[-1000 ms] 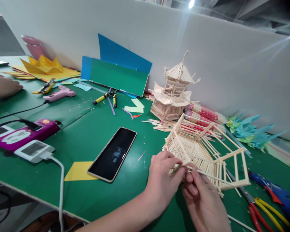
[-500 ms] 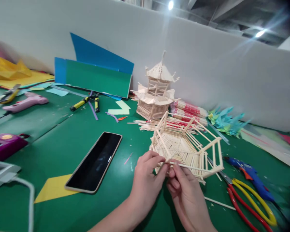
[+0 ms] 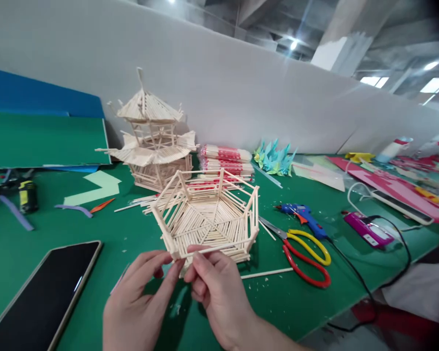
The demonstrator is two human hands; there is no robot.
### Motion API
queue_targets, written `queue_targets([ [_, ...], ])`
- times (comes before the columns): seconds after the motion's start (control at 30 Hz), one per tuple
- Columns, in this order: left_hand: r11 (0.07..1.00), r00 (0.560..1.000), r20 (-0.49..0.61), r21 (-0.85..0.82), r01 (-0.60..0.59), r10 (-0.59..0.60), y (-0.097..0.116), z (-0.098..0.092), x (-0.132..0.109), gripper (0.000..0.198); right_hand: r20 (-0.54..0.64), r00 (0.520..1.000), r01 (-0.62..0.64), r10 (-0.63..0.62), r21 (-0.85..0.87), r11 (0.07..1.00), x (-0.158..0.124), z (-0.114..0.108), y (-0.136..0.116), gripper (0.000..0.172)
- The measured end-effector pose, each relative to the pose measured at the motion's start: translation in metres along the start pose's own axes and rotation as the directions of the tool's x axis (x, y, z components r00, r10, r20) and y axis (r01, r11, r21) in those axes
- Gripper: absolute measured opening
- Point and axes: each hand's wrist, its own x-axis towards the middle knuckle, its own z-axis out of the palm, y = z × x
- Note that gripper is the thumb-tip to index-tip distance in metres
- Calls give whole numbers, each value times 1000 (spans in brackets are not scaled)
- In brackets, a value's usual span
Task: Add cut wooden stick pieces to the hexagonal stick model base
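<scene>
A hexagonal basket of thin wooden sticks [image 3: 208, 219] rests on the green table [image 3: 314, 302] in front of me. My left hand [image 3: 139, 302] pinches the near left corner of its frame. My right hand [image 3: 219, 292] pinches a loose thin stick [image 3: 219, 248] that lies along the basket's near top rail. Both hands have their fingers closed. Behind the basket stands a finished stick pagoda [image 3: 149, 141].
A black phone [image 3: 40, 297] lies at the lower left. Red-and-yellow scissors [image 3: 303, 253] and a blue glue gun [image 3: 303, 217] lie to the right, with a spare stick [image 3: 267, 274] near them. Packs of sticks [image 3: 227, 161], teal paper cranes [image 3: 274, 158], green card [image 3: 40, 139] and a pink device [image 3: 368, 231] stand further off.
My view has swung right, so the phone and tools slid left. The basket has turned to face me more squarely. Both hands keep their pinch on its near edge.
</scene>
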Motion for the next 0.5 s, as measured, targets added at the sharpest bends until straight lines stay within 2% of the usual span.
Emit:
queue_targets([
  [0.17,993,999,10,115,40,-42,4,-2,-6,25,-22,1000,-9,9,43,999,-7,-13,-16,31],
  [0.2,987,1000,-10,157,16,-14,6,-3,-10,23,-25,1000,-11,12,40,999,-9,-18,-20,30],
  [0.27,967,989,-55,225,-121,137,12,-6,-18,18,-25,999,-23,24,19,1000,-14,-27,-26,29],
  [0.33,909,936,-43,258,-327,349,23,-4,-23,14,-35,998,-47,47,-10,999,-18,-38,-31,31],
  [0.4,826,859,38,258,-502,510,38,3,-23,14,-54,996,-66,64,-36,997,-23,-50,-34,33],
  [0.47,749,784,37,271,-605,619,52,17,-17,22,-71,997,-36,29,-98,995,-28,-61,-37,29],
  [0.5,727,767,64,275,-629,639,59,25,-13,24,-82,996,12,-24,-149,989,-30,-67,-39,27],
])
